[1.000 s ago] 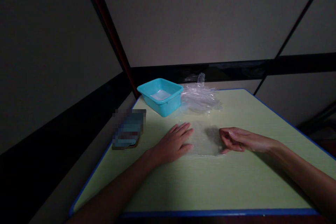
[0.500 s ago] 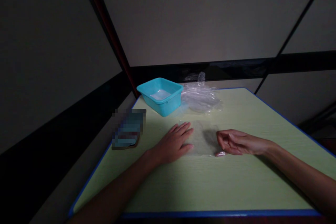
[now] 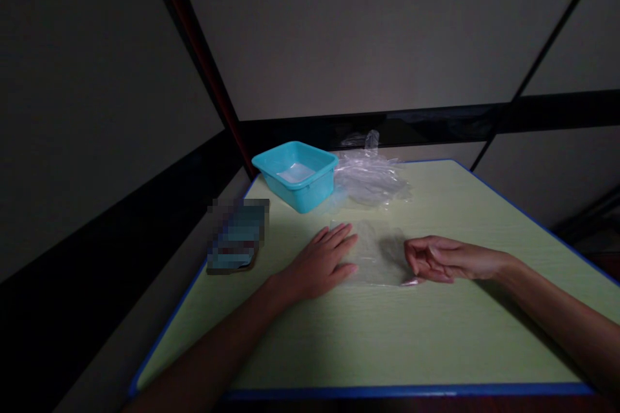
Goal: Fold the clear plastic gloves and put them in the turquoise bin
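A clear, thin plastic bag point(image 3: 375, 261) lies flat on the table between my two hands. My left hand point(image 3: 322, 261) rests palm down on the bag's left part, its fingers stretched and apart. At the opposite edge is my right hand point(image 3: 433, 259), turned on its side with the fingers loosely curled in. No object shows inside those curled fingers. Just below them, a crumpled corner of the bag catches the light; whether the fingertips touch it is hard to see.
Behind the bag stands a turquoise plastic basin point(image 3: 310, 197) with something whitish inside. Beside it is a loose heap of clear plastic bags point(image 3: 371, 177). A blurred-out flat object point(image 3: 237, 239) lies at the left edge of the blue-edged table point(image 3: 387, 342). Wall panels rise behind.
My right hand has shifted slightly to the right along the bag's edge. My left hand stays in place on the bag.
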The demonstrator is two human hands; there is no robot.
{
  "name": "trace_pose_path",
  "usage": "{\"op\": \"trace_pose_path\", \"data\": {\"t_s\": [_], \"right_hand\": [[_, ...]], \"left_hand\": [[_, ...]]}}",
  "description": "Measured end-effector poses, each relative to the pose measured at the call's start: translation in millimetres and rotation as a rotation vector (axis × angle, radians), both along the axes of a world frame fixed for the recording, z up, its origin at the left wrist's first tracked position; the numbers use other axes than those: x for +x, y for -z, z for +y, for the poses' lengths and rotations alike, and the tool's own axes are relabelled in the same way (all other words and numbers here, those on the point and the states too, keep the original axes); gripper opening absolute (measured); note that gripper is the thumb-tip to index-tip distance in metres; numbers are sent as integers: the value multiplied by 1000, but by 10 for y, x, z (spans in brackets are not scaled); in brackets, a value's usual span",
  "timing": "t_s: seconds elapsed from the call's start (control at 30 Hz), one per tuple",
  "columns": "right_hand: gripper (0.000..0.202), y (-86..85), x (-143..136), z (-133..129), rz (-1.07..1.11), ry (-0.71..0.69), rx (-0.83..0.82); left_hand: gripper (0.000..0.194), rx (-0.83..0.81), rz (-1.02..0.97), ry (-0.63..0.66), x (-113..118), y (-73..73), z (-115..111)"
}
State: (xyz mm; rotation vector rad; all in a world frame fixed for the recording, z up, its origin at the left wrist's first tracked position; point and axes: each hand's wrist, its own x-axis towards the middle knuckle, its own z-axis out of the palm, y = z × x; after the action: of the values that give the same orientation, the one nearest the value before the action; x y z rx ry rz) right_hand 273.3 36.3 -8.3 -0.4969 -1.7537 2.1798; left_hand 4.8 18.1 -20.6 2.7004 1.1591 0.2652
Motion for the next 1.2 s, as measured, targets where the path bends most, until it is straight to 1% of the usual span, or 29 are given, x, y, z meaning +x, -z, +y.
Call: {"op": "trace_pose_path", "data": {"t_s": [0.2, 0.33, 0.43, 0.53, 0.6, 0.67, 0.77, 0.9, 1.03, 1.13, 1.2], "right_hand": [[41, -19, 60, 18, -14, -25, -17], [42, -54, 83, 31, -46, -52, 24], [41, -97, 76, 25, -78, -58, 92], [38, -121, 36, 4, -58, -2, 148], [38, -114, -4, -13, -19, 43, 155], [39, -95, -42, -28, 8, 55, 151], [40, -71, -77, -42, -1, 18, 138], [38, -69, -81, -38, -44, -18, 152], [41, -88, -61, -34, -111, -46, 262], [44, -115, -50, -51, -212, -67, 372], [43, -134, -49, -67, -260, -88, 407]], "left_hand": [[50, -13, 2, -4, 10, -16, -4], [51, -16, 11, -7, 19, -20, -5], [51, -12, 8, -3, 11, -12, -1], [53, -11, -21, 1, -5, -15, 8], [55, -14, -44, 6, -11, -34, 9], [56, -14, -56, 12, -7, -62, 2], [56, -5, -40, 31, 13, -97, -25], [59, -2, 6, 69, 22, -86, -52], [61, -28, 74, 91, -5, -69, -38], [62, -33, 126, 100, -19, -88, -25], [63, -30, 153, 107, -24, -104, -21]]}}
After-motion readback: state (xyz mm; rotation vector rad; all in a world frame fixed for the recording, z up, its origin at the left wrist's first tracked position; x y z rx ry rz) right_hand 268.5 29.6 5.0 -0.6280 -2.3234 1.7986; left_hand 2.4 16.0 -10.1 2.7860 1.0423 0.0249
